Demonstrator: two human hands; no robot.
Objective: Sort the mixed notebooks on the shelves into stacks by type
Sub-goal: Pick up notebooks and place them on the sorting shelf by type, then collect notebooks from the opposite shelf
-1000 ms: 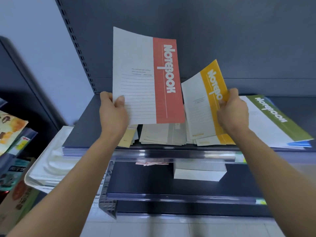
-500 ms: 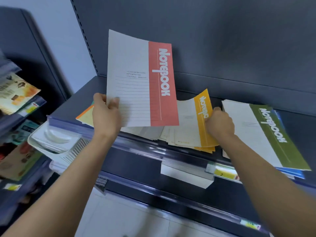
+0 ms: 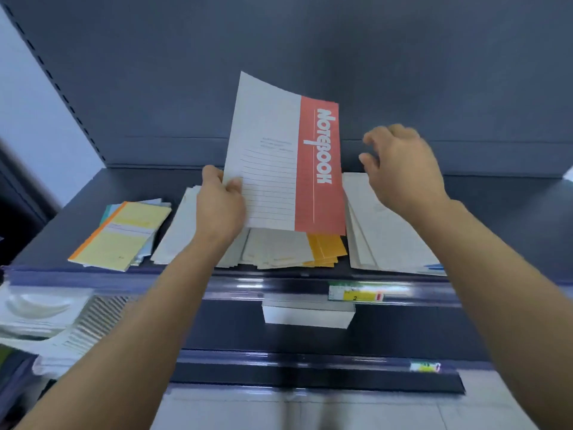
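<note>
One notebook [image 3: 280, 169] betw. left hand [image 3: 221, 209] fingers [image 3: 212, 174]

red notebook [image 3: 285, 162]: small print above the ruled lines is too fine to read. It covers the far half of the yellow-spined stack [image 3: 325, 249]. left hand [image 3: 221, 209]: thumb on the cover, fingertips hidden behind it. right hand [image 3: 400, 162]: motion-blurred, fingertips smeared. Right forearm hides part of the right stack [image 3: 372, 231]; cover colours unclear. White plastic items [image 3: 37, 311]: blurred, cut by left edge. price label [image 3: 355, 294]: only "2" legible.
</note>
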